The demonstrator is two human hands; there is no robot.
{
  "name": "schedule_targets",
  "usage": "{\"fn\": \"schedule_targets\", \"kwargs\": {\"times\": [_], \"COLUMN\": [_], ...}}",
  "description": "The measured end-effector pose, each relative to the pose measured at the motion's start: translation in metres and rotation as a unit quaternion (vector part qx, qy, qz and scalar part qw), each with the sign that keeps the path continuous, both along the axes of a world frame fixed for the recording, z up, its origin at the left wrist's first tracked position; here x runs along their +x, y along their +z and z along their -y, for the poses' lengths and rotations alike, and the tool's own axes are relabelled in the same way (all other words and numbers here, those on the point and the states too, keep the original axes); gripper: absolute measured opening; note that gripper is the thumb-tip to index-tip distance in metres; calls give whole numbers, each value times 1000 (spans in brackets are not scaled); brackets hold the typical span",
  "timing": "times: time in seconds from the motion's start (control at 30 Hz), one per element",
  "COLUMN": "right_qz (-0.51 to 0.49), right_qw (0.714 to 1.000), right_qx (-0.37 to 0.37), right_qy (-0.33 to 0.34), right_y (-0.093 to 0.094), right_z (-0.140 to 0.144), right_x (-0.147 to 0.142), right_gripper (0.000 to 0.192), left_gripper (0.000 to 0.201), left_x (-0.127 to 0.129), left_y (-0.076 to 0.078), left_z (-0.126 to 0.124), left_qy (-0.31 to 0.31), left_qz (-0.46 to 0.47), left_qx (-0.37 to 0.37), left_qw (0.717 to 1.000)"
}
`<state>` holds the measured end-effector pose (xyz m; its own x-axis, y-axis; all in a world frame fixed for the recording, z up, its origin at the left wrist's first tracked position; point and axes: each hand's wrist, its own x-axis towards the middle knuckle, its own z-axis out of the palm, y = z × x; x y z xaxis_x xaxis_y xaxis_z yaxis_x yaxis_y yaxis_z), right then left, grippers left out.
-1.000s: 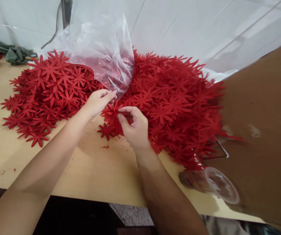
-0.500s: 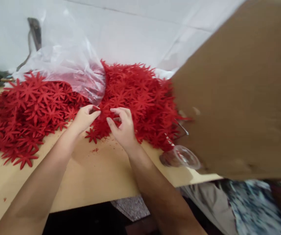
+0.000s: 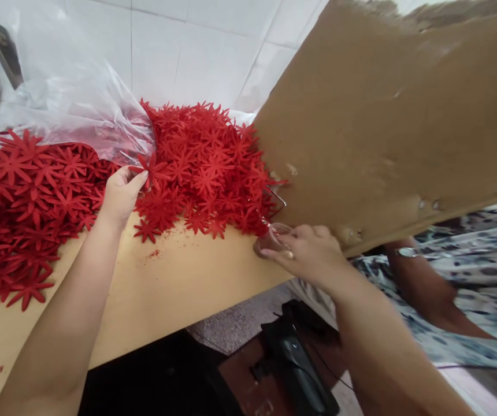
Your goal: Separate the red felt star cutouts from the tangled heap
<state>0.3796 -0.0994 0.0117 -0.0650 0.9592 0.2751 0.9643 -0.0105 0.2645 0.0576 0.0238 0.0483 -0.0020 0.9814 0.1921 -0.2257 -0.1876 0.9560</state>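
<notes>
Nearest, at about 4 o'clock, the right hand [image 3: 311, 254] rests at the edge of the counter [image 3: 179, 283], its fingers curled over a small clear cup [image 3: 274, 238] that sits just beside the cardboard sheet [image 3: 382, 127]. Whether it truly grips the cup is hard to tell. Further in, around 10 o'clock, the left hand [image 3: 121, 193] pinches one red flower cutout [image 3: 153, 167] between thumb and fingers, lifted off the heap. Beyond, the big pile of red cutouts [image 3: 205, 167] spreads from 9 to 12 o'clock, partly under a clear plastic bag [image 3: 70, 110]. Judging by that heap, most pieces remain unhandled; one is in hand.
</notes>
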Motion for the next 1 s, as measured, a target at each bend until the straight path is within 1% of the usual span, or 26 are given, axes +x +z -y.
{"fn": "schedule_targets", "kwargs": {"times": [0.07, 0.2, 0.3, 0.37, 0.43, 0.47, 0.53, 0.57, 0.6, 0.67, 0.73, 0.77, 0.83, 0.87, 0.9, 0.93, 1.0], "right_qz": [25, 0, -16, -35, -71, -94, -150, -182, -221, -324, -461, -510, -579, -600, -612, -617, -613], "right_qw": [999, 995, 994, 995, 995, 994, 987, 979, 968, 934, 871, 843, 790, 770, 757, 752, 760], "right_qx": [-31, -79, -91, -89, -71, -48, 15, 44, 65, 66, 43, 27, -27, -51, -68, -76, -65], "right_qy": [-31, -65, -57, -38, -8, 10, 58, 81, 103, 137, 162, 168, 199, 212, 220, 220, 204], "right_y": [-5, -3, 0, 4, 12, 18, 29, 33, 36, 35, 28, 23, 14, 11, 8, 7, 4], "right_z": [-4, -13, -14, -12, -8, -7, -8, -12, -18, -36, -59, -70, -92, -101, -108, -114, -124], "right_x": [-8, -19, -13, -6, -2, -2, -9, -18, -30, -61, -98, -115, -144, -155, -163, -168, -174], "right_gripper": [41, 44, 43, 41, 38, 37, 34, 34, 34, 39, 50, 53, 46, 40, 33, 29, 26], "left_gripper": [9, 12, 12, 12, 12, 11, 8, 7, 5, 4, 3, 3, 4, 3, 3, 2, 4], "left_x": [-1, 0, 0, 0, 1, 2, 6, 9, 12, 20, 27, 29, 31, 30, 29, 27, 24], "left_y": [0, -1, -2, -3, -4, -5, -9, -11, -15, -22, -30, -33, -38, -41, -43, -45, -48], "left_z": [1, 4, 6, 5, 4, 4, 3, 3, 3, 5, 7, 8, 7, 7, 5, 3, 0], "left_qy": [6, 17, 18, 16, 9, 6, 1, -3, -6, -19, -40, -54, -76, -78, -72, -59, -31], "left_qz": [10, 31, 32, 33, 42, 45, 45, 38, 26, -7, -36, -43, -50, -50, -52, -56, -71], "left_qx": [-11, -29, -42, -44, -41, -40, -36, -32, -28, -20, -17, -16, -11, -8, -5, -3, -2], "left_qw": [1000, 999, 998, 998, 998, 998, 998, 999, 999, 1000, 998, 997, 996, 996, 996, 997, 997]}}
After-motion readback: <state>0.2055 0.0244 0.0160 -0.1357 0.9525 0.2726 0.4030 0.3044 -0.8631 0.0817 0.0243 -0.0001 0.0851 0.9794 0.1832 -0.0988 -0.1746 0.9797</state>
